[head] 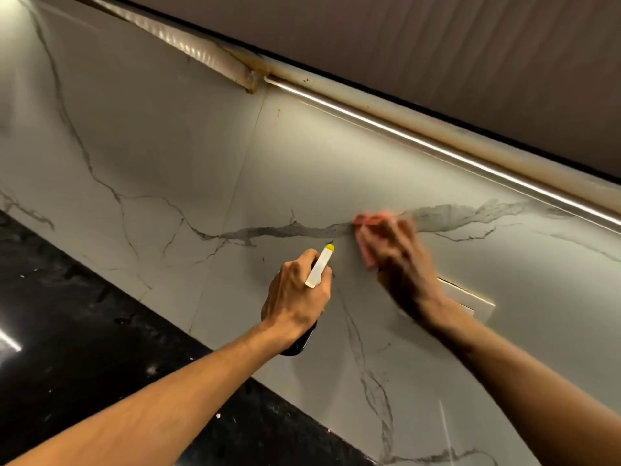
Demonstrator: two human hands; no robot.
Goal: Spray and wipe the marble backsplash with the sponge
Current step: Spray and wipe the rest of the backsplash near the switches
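**Forearms in from the bottom edge: wipe pass in hand, spray on standby**

- Sponge (369, 220): pinkish, flat on the marble backsplash (161, 139), right of frame centre, on the dark grey vein.
- Right hand (400, 264): on top of the sponge and motion-blurred. Fingers read as spread flat and pressing, not clenched. Thumb lost in the blur.
- Left hand (295, 294): just below and left of the sponge, fingers wrapped round the neck of the spray bottle (319, 268). Yellow nozzle points at the wall close to the sponge. Can't tell if a finger is on the trigger.

Read: mid-wipe, much of the wall likely not yet covered.

To do this step well:
- Even, flat pressure and overlapping strokes. The vein is pattern, not dirt, so no point scrubbing it.
- Short bursts ahead of the sponge, not onto the wiping hand.
- Socket plate (470, 299) sits right by the right wrist. Keep mist and the wet sponge off it.
- Vertical slab joint (245, 169), centre frame: wipe along it, not across.
- Light strip (437, 142) and brown-stained trim (336, 83), upper right: probably the dirtiest edge, so go slower there.
- Black countertop (67, 331), lower left: runoff will likely land there.
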